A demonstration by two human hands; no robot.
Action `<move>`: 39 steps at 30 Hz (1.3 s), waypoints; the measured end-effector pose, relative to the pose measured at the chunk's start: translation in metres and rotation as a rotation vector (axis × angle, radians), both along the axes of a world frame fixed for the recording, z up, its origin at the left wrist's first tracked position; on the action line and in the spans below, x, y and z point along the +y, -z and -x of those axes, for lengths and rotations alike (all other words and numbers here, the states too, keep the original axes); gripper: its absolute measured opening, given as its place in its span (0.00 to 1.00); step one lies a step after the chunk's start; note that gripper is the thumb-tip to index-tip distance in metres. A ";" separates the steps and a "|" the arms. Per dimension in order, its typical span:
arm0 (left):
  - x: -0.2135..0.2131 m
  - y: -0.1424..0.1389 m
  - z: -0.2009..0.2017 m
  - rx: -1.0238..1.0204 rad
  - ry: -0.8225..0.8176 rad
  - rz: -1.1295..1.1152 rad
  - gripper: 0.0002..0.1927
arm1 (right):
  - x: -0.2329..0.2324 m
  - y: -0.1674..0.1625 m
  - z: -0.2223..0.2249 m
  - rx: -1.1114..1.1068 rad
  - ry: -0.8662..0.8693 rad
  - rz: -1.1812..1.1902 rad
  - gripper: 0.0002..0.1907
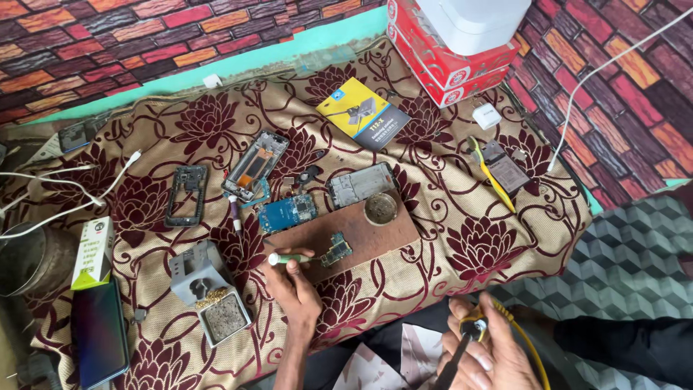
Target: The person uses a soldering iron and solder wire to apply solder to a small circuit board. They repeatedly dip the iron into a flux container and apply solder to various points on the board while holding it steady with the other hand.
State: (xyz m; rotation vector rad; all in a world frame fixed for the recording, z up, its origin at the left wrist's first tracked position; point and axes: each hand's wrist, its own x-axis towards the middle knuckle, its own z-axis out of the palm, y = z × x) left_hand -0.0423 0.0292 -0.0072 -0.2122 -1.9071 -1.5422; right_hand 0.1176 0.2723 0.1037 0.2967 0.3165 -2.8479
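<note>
1. Right hand (482,354), nearest, is clenched around one soldering iron (462,347) with a yellow cord.
2. Left hand (292,285) grips one green-handled tool (289,257) over the brown board (375,235), beside one small circuit board (335,249).
3. Two red boxes (447,61) are stacked far behind.

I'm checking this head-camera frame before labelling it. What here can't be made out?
- Right hand: cut off by the bottom edge; the black tool it holds runs out of frame.
- Left hand: its fingers cover the rear end of the green-handled tool.
- Small circuit board: parts too small to tell.
- Grey container: cut by the left edge.
</note>
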 end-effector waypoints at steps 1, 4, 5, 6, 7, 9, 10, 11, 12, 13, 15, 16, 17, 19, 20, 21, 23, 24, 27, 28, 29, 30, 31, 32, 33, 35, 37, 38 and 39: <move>0.000 0.001 0.001 0.014 -0.006 -0.004 0.13 | 0.001 0.000 0.001 -0.012 -0.001 -0.016 0.21; 0.000 0.004 0.002 0.025 -0.012 0.007 0.14 | 0.004 0.001 -0.001 -0.006 -0.007 -0.061 0.21; -0.001 0.005 0.002 0.028 -0.016 0.016 0.14 | 0.005 0.002 0.000 0.033 -0.015 -0.075 0.21; -0.001 0.006 0.002 0.027 -0.011 0.026 0.14 | 0.005 0.003 0.001 0.075 -0.022 -0.091 0.22; -0.001 0.007 0.002 0.030 -0.010 0.036 0.14 | 0.006 0.005 0.003 0.058 -0.038 -0.040 0.21; -0.002 0.008 0.000 0.014 0.000 0.038 0.14 | 0.004 0.008 -0.002 0.005 -0.066 0.066 0.20; -0.002 0.008 0.000 0.004 0.011 0.028 0.14 | 0.003 0.010 -0.003 0.007 -0.071 0.075 0.20; -0.002 0.008 0.000 -0.002 0.018 0.019 0.15 | 0.002 0.013 -0.002 0.014 -0.079 0.084 0.20; -0.002 0.007 0.000 -0.031 0.007 0.005 0.14 | 0.002 0.015 -0.001 0.024 -0.089 0.089 0.20; -0.001 0.005 0.001 -0.056 -0.001 -0.011 0.14 | 0.003 0.016 0.000 0.023 -0.086 0.084 0.20; 0.000 0.002 0.002 -0.050 -0.004 -0.017 0.14 | 0.003 0.017 0.001 0.023 -0.087 0.075 0.20; 0.001 0.000 0.002 -0.026 0.003 -0.009 0.13 | 0.004 0.016 0.002 0.003 -0.088 0.063 0.20; 0.001 -0.002 0.001 -0.009 0.013 0.000 0.13 | 0.005 0.015 0.001 -0.023 -0.085 0.050 0.21; 0.001 -0.005 -0.002 -0.006 0.012 -0.001 0.13 | 0.006 0.012 0.002 -0.005 -0.074 0.043 0.20; 0.001 -0.006 -0.003 -0.005 0.014 -0.004 0.13 | 0.008 0.011 0.002 0.036 -0.061 0.046 0.20; 0.001 -0.006 -0.005 -0.013 0.015 0.013 0.13 | 0.007 0.011 0.000 0.068 -0.046 0.055 0.20; 0.000 -0.006 -0.004 -0.031 0.018 0.055 0.14 | 0.002 0.016 0.002 -0.028 0.168 -0.147 0.20; -0.001 -0.005 -0.004 -0.053 0.026 0.039 0.13 | 0.000 0.019 0.003 -0.081 0.268 -0.249 0.19; -0.002 -0.002 0.000 -0.074 0.083 0.005 0.13 | -0.004 0.036 0.019 0.034 0.405 -0.313 0.22; -0.002 -0.001 -0.001 -0.061 0.109 0.006 0.12 | -0.007 0.045 0.028 0.174 0.501 -0.488 0.19; -0.002 0.000 -0.002 -0.050 0.131 0.009 0.12 | -0.012 0.056 0.038 0.315 0.589 -0.659 0.16; -0.002 0.000 -0.001 -0.037 0.114 0.028 0.11 | -0.014 0.064 0.048 0.360 0.604 -0.718 0.16; -0.001 0.001 -0.001 -0.028 0.100 0.041 0.10 | -0.013 0.072 0.056 0.403 0.618 -0.784 0.17; -0.001 0.001 -0.002 -0.023 0.078 0.057 0.09 | -0.012 0.080 0.061 0.444 0.623 -0.846 0.18; 0.000 0.001 -0.001 -0.013 0.088 0.005 0.09 | -0.011 0.087 0.068 0.438 0.639 -0.862 0.17; 0.001 0.000 0.001 -0.002 0.117 -0.099 0.08 | -0.007 0.101 0.077 0.414 0.675 -0.902 0.17; 0.001 -0.002 0.002 -0.002 0.148 -0.076 0.07 | -0.005 0.113 0.088 0.423 0.742 -1.029 0.15; 0.001 -0.004 0.000 -0.007 0.164 -0.067 0.06 | -0.003 0.118 0.090 0.423 0.773 -1.097 0.15; 0.001 -0.006 -0.002 0.004 0.144 0.013 0.05 | -0.003 0.122 0.094 0.433 0.765 -1.071 0.14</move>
